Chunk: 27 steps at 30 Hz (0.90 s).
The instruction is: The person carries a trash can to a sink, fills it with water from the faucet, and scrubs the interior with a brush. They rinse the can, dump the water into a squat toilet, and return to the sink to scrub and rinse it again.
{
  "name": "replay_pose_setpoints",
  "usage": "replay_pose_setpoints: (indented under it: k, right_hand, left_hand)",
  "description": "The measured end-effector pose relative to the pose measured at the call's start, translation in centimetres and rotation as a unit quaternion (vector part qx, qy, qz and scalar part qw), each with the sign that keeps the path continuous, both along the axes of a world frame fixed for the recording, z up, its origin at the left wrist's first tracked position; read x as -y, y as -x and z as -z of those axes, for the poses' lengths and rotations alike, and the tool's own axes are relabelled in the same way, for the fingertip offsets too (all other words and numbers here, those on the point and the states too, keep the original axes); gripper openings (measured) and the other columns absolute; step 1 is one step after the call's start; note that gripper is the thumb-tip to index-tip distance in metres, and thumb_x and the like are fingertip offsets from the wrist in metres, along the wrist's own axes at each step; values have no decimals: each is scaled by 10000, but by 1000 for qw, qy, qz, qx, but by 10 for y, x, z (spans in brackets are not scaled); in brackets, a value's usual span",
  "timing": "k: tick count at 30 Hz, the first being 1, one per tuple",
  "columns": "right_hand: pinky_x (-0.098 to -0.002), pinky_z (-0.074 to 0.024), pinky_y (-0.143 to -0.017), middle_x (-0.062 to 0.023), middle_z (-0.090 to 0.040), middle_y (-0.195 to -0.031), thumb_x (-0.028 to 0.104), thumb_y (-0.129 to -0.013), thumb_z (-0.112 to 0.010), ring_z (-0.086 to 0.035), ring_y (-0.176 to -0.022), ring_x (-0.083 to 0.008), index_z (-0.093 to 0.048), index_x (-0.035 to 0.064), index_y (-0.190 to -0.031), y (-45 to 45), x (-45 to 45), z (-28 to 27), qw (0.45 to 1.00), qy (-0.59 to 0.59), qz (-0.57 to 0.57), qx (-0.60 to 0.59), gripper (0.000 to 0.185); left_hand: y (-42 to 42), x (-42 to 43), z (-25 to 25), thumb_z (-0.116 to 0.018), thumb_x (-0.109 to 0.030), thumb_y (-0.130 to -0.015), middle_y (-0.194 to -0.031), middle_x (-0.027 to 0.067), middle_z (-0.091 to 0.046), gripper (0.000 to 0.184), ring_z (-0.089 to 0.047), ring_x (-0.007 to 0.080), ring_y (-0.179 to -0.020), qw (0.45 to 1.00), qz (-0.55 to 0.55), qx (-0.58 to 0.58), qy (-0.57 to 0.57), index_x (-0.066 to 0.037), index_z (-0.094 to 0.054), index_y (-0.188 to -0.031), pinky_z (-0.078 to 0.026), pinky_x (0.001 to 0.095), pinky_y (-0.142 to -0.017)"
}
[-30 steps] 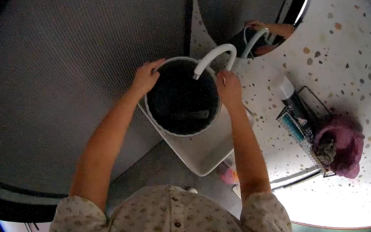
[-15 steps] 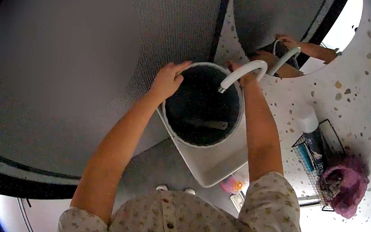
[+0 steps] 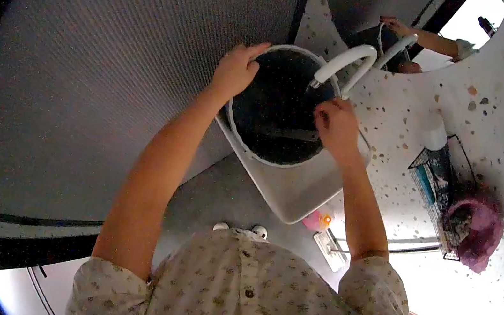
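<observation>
A round bucket (image 3: 237,135) with a pale rim and a dark inside stands in a white sink (image 3: 289,204). Inside it, low down, a greyish flat strip shows, too dim to name. My left hand (image 3: 236,71) is closed on the bucket's left rim, index finger stretched along the edge. Over the bucket's right side hovers my right hand (image 3: 337,127), its fingers curled and partly smeared, and I cannot make out anything in them. The white curved faucet (image 3: 351,57) arches above the bucket, its tip over the opening.
On the speckled counter at right sit a black wire basket (image 3: 433,196) holding a white-capped bottle (image 3: 434,133) and a purple cloth (image 3: 481,225). A ribbed grey panel (image 3: 149,66) rises at left. A round mirror (image 3: 425,27) hangs behind the faucet. Below the sink is a pink item (image 3: 315,221).
My right hand has come away from the far rim behind the faucet, towards me, over the bucket's right side. The left hand keeps its hold. The view has tilted, shifting the bucket higher.
</observation>
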State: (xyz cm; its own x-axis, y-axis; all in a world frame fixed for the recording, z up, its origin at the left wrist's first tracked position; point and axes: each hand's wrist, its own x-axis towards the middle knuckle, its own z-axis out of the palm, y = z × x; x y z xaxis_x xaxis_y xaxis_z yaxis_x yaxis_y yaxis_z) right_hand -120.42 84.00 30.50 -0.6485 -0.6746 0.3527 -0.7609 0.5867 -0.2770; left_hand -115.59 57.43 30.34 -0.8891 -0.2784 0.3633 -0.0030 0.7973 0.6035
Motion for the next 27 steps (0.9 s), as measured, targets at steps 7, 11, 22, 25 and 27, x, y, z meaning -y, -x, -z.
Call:
replay_pose_setpoints:
  k: [7,11,22,25,27]
  right_hand:
    - [-417,-441,-831,-84,-637,-940,158,-765,-533,-509,-1027,-296,-670,91,-908,7,31,68,903,-421,-54,-70,209]
    - [-424,-481,-795,-110,-644,-961,130,-777,-495,-568,-1000,-304,-665,80,-934,6,36,74,895,-440,-71,-4,236]
    - [-386,-526,-706,-141,-628,-974,130,-802,-505,-631,-872,-279,-679,101,-915,7,37,47,898,-428,-23,-103,209]
    - [-378,-522,-732,-57,-608,-1037,168,-815,-535,-590,-959,-259,-671,173,-990,11,49,54,897,-422,48,-125,222]
    - [-343,-529,-675,-150,-588,-1028,129,-804,-513,-619,-869,-253,-661,77,-941,16,53,71,929,-341,59,-128,208]
  left_hand:
    - [-8,-20,-1,-496,-119,-799,-949,202,-525,457,-548,360,-919,997,14,-59,55,-235,-516,-1241,-451,424,-830]
    - [-16,-27,-3,-488,-121,-800,-951,205,-531,457,-553,363,-897,997,23,-51,61,-234,-513,-1243,-453,428,-822]
    - [-23,-31,-3,-503,-99,-793,-944,207,-538,459,-564,368,-877,992,55,-85,78,-223,-519,-1234,-463,430,-799]
    - [-24,-35,-10,-506,-99,-792,-943,213,-543,458,-566,367,-880,992,72,-70,69,-218,-518,-1234,-466,428,-791]
    - [-27,-39,-12,-507,-99,-792,-942,215,-545,457,-566,367,-882,994,76,-47,65,-213,-519,-1234,-468,426,-788]
